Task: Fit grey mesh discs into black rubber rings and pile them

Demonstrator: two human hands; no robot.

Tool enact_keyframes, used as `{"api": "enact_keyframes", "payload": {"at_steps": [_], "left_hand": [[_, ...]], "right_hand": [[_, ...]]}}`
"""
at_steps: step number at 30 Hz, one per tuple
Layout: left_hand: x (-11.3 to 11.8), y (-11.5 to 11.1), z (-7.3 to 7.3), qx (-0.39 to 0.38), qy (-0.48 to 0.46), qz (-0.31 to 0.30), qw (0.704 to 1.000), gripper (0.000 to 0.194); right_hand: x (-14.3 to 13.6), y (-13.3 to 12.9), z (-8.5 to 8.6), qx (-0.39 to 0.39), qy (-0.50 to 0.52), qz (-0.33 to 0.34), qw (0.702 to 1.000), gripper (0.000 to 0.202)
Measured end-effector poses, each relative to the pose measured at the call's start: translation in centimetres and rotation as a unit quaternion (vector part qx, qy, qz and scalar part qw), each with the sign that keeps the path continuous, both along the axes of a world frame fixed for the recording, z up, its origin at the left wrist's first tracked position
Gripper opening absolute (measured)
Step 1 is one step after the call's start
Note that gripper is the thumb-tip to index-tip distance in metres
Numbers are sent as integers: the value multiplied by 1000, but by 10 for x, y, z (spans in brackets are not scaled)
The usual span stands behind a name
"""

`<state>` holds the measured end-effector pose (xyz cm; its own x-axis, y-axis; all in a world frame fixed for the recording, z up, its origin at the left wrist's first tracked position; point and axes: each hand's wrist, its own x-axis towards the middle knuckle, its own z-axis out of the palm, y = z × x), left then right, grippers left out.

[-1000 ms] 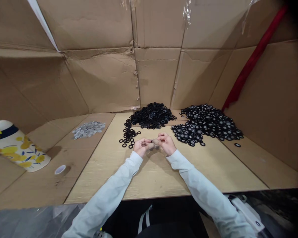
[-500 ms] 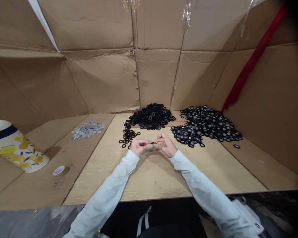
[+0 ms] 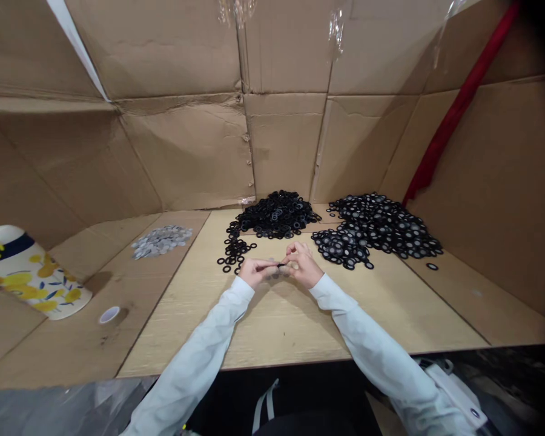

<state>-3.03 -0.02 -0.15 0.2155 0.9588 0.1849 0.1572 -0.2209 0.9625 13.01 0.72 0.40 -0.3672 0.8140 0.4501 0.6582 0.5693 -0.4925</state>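
"Two hands observed, fingertips nearly meeting above the surface (image 3: 281,339). State of the fingers?"

"Left hand (image 3: 253,274): fingers closed to a narrow pinch at one side of a small black piece (image 3: 281,264). Right hand (image 3: 306,269): thumb and forefinger likewise drawn together at the opposite side, other fingers curled. Exact gap cannot be told."

"Position of the piece?"

"Between the fingertips, off the surface, in front of the black ring pile (image 3: 277,215). Pale shapes just beneath it are too blurred to identify."

"Handling assessment?"

"In my judgement, a light grip on the rim suits so thin a piece, one hand steadying while the other adjusts. Pressure should be even and square to the face; a one-sided push could tilt it or flick it loose. Fingertips ought to leave its centre visible."

"Surrounding stock?"

"Grey discs (image 3: 161,241) at left; black rings with pale centres (image 3: 384,227) heaped at right."

"Brands, labels, writing?"

"None legible. The container (image 3: 40,278) shows yellow flowers and a dark band; its yellow upper mark cannot be read as lettering. The white roll (image 3: 109,314) shows no readable print."
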Motion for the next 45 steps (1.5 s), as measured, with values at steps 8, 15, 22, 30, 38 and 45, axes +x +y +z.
{"api": "enact_keyframes", "payload": {"at_steps": [8,15,22,30,38,45], "left_hand": [[0,0,-8,41,35,20,998,18],[6,-9,-8,136,159,52,976,15],[7,-10,-4,165,201,37,965,16],[12,-8,1,57,-57,142,987,22],[22,-7,-5,-65,-269,105,955,30],[18,-5,0,-80,-211,87,970,30]], "right_hand": [[-1,-1,1,-20,-2,20,1000,7],[-4,-8,0,73,-108,-14,991,12],[-3,-4,-5,32,-61,-10,998,5],[1,9,-6,-225,283,156,919,27],[-18,8,-18,-190,426,50,883,11],[-15,2,-15,-67,281,-2,958,10]]}}
